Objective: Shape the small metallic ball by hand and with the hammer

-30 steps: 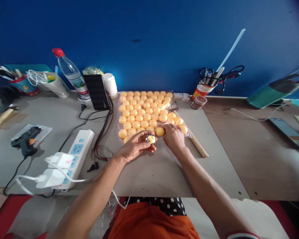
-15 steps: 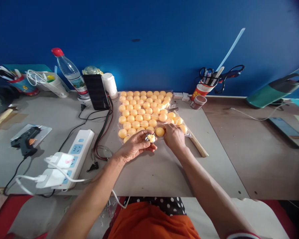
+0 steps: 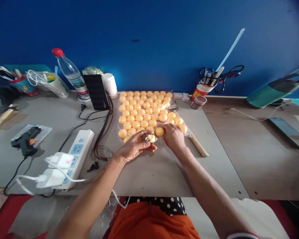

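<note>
Left hand (image 3: 137, 145) fingers closed round small shiny silver object with pale-yellow middle (image 3: 150, 138), in front of clear plastic bag (image 3: 188, 133) of round orange balls (image 3: 139, 118) on grey table (image 3: 149, 176); right hand (image 3: 175, 137) bunched at bag, fingertips hidden, grip unclear.

At upper left of the frame we see a red-capped bottle (image 3: 71, 71) beside a dark-screened phone (image 3: 96, 92), with a white container (image 3: 110, 85) to its right. Lower left, we have a black glue gun (image 3: 27, 143) and a white power strip (image 3: 81, 147). Toward the upper right we find a red-and-white cup (image 3: 202, 89) and, farther right, a green flask (image 3: 267, 93).
</note>
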Demonstrator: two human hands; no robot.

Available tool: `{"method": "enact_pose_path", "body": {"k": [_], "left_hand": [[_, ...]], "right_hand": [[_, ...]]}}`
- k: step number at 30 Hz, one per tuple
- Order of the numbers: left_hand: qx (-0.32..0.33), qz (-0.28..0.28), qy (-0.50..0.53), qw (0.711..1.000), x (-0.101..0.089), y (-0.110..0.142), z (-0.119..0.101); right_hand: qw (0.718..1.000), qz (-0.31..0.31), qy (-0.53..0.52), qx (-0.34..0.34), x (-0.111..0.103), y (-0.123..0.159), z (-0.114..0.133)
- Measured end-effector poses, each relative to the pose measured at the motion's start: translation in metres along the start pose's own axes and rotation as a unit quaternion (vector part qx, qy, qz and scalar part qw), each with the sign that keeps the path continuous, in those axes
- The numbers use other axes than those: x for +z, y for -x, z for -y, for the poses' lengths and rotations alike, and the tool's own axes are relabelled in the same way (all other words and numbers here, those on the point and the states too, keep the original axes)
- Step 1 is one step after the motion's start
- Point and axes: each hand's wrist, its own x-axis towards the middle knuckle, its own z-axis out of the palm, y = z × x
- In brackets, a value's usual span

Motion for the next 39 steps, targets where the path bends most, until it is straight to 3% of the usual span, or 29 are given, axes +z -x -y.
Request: {"method": "enact_pose_path", "body": {"k": [7,13,21,25,31,35,39], "left_hand": [[0.005,0.008,0.0,1.0,0.0,0.0,0.001],[0.0,-0.002,0.0,1.0,0.0,0.0,0.0],[0.0,0.006,0.015,1.0,0.002,0.0,-0.002],[0.0,0.009,0.004,1.0,0.0,-0.001,-0.001],[-0.001,-0.027,-0.001,1.0,0.0,-0.002,0.0],[0.0,-0.045,0.02,0.999,-0.001,-0.004,0.0],[0.001,-0.04,0.042,0.998,0.0,-0.004,0.0]], "right_hand": [[0.999,0.027,0.012,0.019,-0.003,0.0,0.001],[1.0,-0.018,-0.011,0.01,0.006,0.0,-0.004],[0.972,-0.076,-0.217,0.038,-0.006,0.01,-0.005],[0.917,-0.043,-0.387,0.084,-0.018,0.018,-0.002],[0.777,-0.027,-0.625,0.071,-0.024,0.022,0.005],[0.698,0.006,-0.715,0.033,-0.025,0.022,0.006],[0.65,0.062,-0.757,0.024,-0.028,0.025,0.008]]}}
